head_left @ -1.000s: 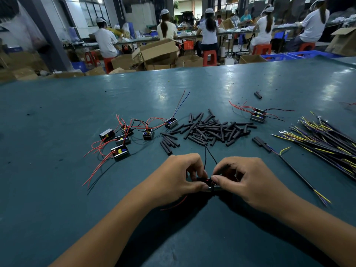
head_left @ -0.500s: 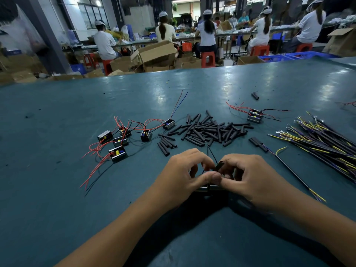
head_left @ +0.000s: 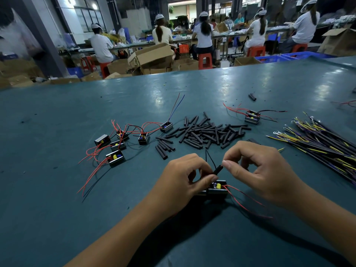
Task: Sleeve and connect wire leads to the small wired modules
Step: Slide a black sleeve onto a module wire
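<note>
Hands: left (head_left: 185, 176) pinching sleeve (head_left: 216, 169) over module (head_left: 217, 187), right (head_left: 256, 170) pinching its tip; six modules (head_left: 115, 145) waiting unsleeved.

No legible text, labels, brands, numbers or signs are found in this view. Any markings on the small modules are too small and blurred to be read. No printing can be made out on the cardboard boxes in the background.
</note>
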`<move>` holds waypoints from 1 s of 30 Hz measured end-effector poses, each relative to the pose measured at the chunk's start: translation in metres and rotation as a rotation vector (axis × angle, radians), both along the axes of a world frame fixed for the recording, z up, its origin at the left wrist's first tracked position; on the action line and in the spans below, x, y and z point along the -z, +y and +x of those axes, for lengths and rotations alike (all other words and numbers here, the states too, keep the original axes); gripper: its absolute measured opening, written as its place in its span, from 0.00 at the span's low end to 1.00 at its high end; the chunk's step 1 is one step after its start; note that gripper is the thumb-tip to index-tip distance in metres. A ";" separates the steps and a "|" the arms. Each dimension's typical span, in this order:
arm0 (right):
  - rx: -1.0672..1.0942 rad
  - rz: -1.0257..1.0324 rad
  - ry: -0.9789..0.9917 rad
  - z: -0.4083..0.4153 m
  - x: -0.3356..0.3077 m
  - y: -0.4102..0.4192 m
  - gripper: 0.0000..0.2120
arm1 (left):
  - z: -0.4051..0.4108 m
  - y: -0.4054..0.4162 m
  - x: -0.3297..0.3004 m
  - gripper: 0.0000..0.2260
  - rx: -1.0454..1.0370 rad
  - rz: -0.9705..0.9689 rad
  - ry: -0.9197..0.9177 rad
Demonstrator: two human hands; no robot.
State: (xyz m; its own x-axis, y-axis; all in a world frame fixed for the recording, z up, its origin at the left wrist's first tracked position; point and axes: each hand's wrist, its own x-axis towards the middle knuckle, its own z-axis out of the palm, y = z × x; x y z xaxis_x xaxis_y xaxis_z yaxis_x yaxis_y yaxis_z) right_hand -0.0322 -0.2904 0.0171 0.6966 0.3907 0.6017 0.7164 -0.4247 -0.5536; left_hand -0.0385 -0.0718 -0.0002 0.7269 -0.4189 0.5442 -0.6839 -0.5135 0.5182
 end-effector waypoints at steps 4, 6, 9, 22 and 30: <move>0.014 0.029 -0.006 0.000 0.000 0.000 0.06 | 0.000 -0.001 0.004 0.06 0.021 0.061 0.002; 0.008 0.036 -0.003 0.000 0.000 0.000 0.06 | -0.001 -0.001 0.003 0.07 0.033 0.084 -0.020; -0.011 0.040 0.018 0.001 -0.001 0.000 0.05 | 0.003 0.007 -0.002 0.09 -0.006 -0.034 0.000; 0.027 0.172 0.183 0.004 0.003 -0.003 0.15 | 0.055 0.066 0.015 0.18 -0.569 0.382 0.249; 0.090 0.274 0.164 0.007 0.003 -0.004 0.12 | 0.042 0.055 -0.007 0.06 -0.505 -0.120 -0.204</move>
